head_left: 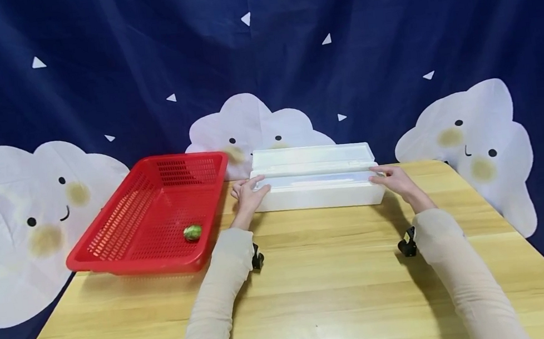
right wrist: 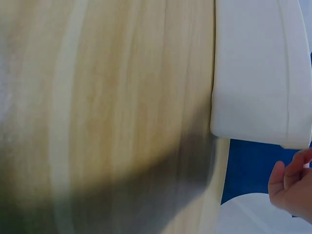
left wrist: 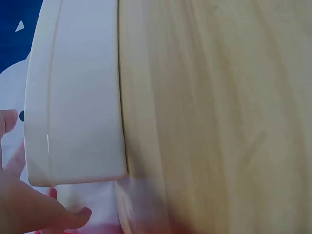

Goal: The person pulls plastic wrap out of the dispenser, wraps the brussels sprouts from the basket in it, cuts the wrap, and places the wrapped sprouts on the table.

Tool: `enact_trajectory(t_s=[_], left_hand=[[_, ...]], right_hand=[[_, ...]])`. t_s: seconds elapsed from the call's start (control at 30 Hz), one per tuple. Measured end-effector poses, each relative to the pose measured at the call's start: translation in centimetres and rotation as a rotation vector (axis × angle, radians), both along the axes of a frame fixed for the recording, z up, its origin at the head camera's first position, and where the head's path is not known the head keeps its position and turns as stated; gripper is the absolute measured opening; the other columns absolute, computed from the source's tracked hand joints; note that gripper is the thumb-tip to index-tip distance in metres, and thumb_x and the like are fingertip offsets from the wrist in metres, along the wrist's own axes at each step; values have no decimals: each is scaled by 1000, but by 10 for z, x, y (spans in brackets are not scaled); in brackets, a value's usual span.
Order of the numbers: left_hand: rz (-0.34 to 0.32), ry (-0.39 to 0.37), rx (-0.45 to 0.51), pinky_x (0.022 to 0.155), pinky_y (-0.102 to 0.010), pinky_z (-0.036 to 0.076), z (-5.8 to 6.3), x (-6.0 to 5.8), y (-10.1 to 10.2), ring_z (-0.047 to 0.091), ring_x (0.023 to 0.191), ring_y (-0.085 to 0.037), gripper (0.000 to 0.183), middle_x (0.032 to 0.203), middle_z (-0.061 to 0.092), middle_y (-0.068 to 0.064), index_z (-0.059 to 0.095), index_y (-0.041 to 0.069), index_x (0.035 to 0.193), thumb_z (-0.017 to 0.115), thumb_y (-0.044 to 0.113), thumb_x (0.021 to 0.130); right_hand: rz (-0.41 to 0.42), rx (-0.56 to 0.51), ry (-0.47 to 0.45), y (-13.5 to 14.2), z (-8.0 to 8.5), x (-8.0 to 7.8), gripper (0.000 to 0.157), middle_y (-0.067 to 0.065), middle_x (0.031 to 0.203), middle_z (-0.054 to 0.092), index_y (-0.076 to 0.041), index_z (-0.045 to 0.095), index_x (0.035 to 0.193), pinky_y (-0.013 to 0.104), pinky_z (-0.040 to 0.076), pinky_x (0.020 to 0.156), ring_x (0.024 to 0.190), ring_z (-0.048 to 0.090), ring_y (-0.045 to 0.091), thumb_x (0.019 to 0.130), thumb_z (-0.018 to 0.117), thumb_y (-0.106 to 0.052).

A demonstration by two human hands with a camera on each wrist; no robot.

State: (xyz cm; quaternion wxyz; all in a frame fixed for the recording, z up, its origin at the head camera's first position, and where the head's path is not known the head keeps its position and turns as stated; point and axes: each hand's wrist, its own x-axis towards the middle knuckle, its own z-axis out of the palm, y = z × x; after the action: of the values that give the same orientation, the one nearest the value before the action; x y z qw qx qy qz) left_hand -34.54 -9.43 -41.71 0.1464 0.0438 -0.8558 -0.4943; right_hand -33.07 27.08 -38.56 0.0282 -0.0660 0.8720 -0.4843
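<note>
A long white box [head_left: 320, 197] stands on the table with its lid [head_left: 313, 155] raised at the back and a pale, bluish strip of its inside showing. At the box's left end is my left hand [head_left: 250, 192], forefinger and thumb spread near the top edge. My right hand [head_left: 395, 179] mirrors it at the right end, its fingertips right at the upper corner. In the left wrist view the thumb [left wrist: 80, 215] lies apart from the box end. The right wrist view shows part of the right hand, its fingers [right wrist: 295, 168] loosely bent beside the box.
A red perforated basket [head_left: 220, 198] stands left of the box, with a small green vegetable [head_left: 192, 233] inside, like a Brussels sprout. Behind the wooden table [head_left: 325, 286] hangs a dark blue curtain [head_left: 289, 55] with cloud prints. A black mount [head_left: 407, 243] sits on the right wrist.
</note>
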Motion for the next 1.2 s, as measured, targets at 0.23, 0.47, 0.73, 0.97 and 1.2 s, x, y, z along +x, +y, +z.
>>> enact_trajectory(t_s=[0.23, 0.47, 0.73, 0.97, 1.2], left_hand=[[27, -22, -27, 90, -41, 21, 2, -5, 0, 29, 112, -28, 22, 108, 58, -12, 72, 14, 95, 67, 22, 76], [64, 201, -135, 92, -41, 12, -117, -114, -26, 36, 99, -20, 22, 81, 63, 7, 72, 34, 72, 67, 56, 70], [140, 43, -60, 86, -45, 31, -41, -54, -6, 31, 111, -26, 23, 103, 52, -12, 75, 14, 81, 73, 35, 73], [115, 77, -77, 85, -41, 38, 17, -12, 7, 37, 113, -27, 24, 112, 54, -13, 72, 3, 91, 66, 25, 83], [89, 91, -60, 90, -41, 34, 21, -21, 5, 41, 110, -32, 26, 109, 54, -16, 71, -1, 92, 65, 22, 83]], right_hand=[[-64, 50, 58, -8, -1, -4, 40, 27, 114, 51, 11, 52, 119, 22, 38, 72, 92, 44, 23, 89, 57, -14], [-94, 108, 87, -8, -2, -7, 33, 2, 76, 50, 9, 60, 109, 22, 36, 61, 71, 40, 14, 87, 60, -15], [-95, 130, 167, -10, -4, -13, 30, -11, 53, 38, 10, 64, 100, 22, 33, 50, 54, 36, 8, 85, 63, -16], [-1, 132, 268, -13, -9, -16, 29, -8, 54, 26, 10, 65, 101, 23, 26, 53, 56, 27, 10, 82, 67, -12], [-16, 177, 287, -18, -6, -17, 22, 0, 56, 47, 9, 68, 93, 21, 31, 52, 53, 31, 6, 80, 67, -9]])
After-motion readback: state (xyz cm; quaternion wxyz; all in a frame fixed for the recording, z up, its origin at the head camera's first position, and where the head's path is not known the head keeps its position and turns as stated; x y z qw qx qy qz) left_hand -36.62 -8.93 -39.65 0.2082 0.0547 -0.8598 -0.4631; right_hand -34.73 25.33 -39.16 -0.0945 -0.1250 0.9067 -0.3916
